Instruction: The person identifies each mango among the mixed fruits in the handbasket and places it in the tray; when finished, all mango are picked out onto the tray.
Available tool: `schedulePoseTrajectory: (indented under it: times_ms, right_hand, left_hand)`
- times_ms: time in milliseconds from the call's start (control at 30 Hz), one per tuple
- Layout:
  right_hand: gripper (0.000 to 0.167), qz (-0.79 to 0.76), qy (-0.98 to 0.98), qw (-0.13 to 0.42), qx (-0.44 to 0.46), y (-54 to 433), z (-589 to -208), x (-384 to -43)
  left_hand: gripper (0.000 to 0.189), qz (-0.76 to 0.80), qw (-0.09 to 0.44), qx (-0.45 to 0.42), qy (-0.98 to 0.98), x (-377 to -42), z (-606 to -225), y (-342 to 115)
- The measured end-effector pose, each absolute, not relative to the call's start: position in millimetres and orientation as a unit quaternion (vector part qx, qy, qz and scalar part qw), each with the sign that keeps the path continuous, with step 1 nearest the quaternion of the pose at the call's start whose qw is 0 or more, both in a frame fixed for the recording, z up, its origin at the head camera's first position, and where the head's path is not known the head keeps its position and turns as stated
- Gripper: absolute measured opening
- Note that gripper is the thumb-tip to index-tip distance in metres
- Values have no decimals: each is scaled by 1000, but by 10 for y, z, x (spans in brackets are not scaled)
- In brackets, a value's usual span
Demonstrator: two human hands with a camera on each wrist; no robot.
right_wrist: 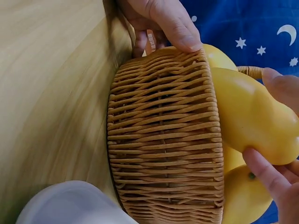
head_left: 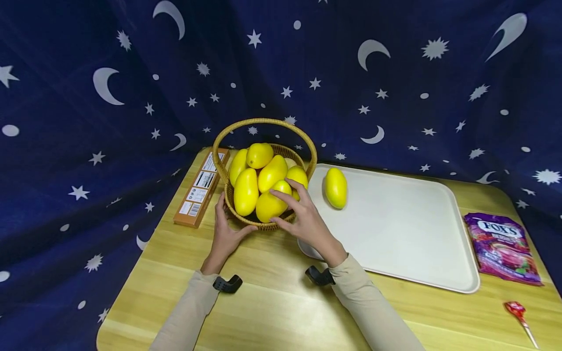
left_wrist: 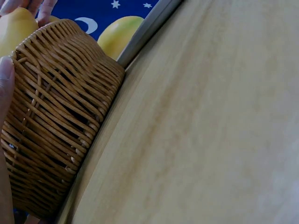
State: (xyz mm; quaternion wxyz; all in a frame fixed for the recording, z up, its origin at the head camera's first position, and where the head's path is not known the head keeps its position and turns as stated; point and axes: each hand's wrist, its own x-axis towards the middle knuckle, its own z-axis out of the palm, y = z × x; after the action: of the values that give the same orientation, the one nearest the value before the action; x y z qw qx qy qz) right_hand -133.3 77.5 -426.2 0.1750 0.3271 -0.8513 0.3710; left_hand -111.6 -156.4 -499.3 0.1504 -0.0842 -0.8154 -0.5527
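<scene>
A round wicker basket (head_left: 265, 226) with a tall arched handle (head_left: 263, 121) stands on the wooden table, heaped with several yellow mangoes. My left hand (head_left: 226, 239) grips its left front side, thumb along the rim and fingers round the wall. At the basket's front right, my right hand (head_left: 309, 219) pinches a mango (head_left: 269, 208) between thumb and fingers. In the right wrist view this mango (right_wrist: 254, 114) juts over the rim. The left wrist view shows the woven wall (left_wrist: 60, 107) close up. Another mango (head_left: 335, 188) lies on the white tray (head_left: 404, 224) beside the basket.
Left of the basket lies a long brown box (head_left: 201, 191) with white labels. Past the tray's right edge are a purple candy bag (head_left: 502, 248) and a red lollipop (head_left: 517, 312). A dark blue curtain (head_left: 281, 63) with moons and stars hangs behind the table (head_left: 263, 302).
</scene>
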Motion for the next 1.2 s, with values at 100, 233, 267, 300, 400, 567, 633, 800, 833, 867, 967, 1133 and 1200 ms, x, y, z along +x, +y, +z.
schedulePoseTrajectory:
  times_ms: [100,233,267,300,400,567,633,800,833,867,967,1133,1200]
  right_hand:
    - [59,370,-850,186,326,774,-4261,-1332]
    - [60,407,-830,200,324,804,-4240,-1330]
    - [60,422,-823,202,322,814,-4234,-1332]
    - [60,435,-816,203,321,825,-4227,-1335]
    - [60,457,-805,209,315,849,-4228,-1348]
    - [57,452,-808,219,310,863,-4266,-1362]
    - [56,451,-808,222,307,869,-4280,-1365]
    - [54,440,-815,217,308,884,-4314,-1364]
    - [53,437,-817,216,309,889,-4319,-1365]
    - [52,434,-818,217,311,892,-4323,-1366]
    - [48,431,-814,223,319,905,-4328,-1371]
    - [43,464,-796,231,314,959,-4294,-1356]
    - [43,486,-786,230,304,994,-4261,-1339]
  left_hand:
    - [119,-550,153,-89,-816,-1104,-4964,-1556]
    - [120,-548,153,-90,-818,-1098,-4943,-1546]
    - [120,-547,152,-89,-819,-1100,-4941,-1545]
    - [120,-546,152,-88,-819,-1100,-4941,-1543]
    - [119,-543,153,-88,-821,-1101,-4938,-1541]
    - [120,-545,155,-89,-819,-1100,-4930,-1537]
    - [121,-549,154,-88,-817,-1103,-4938,-1539]
    - [121,-553,142,-73,-818,-1121,-4990,-1559]
    - [122,-552,140,-71,-819,-1126,-4999,-1563]
    - [121,-551,139,-69,-820,-1130,-5007,-1566]
    - [122,-552,139,-69,-819,-1136,-5019,-1569]
    - [123,-554,136,-67,-818,-1127,-5014,-1563]
    - [123,-554,134,-65,-819,-1127,-5014,-1561]
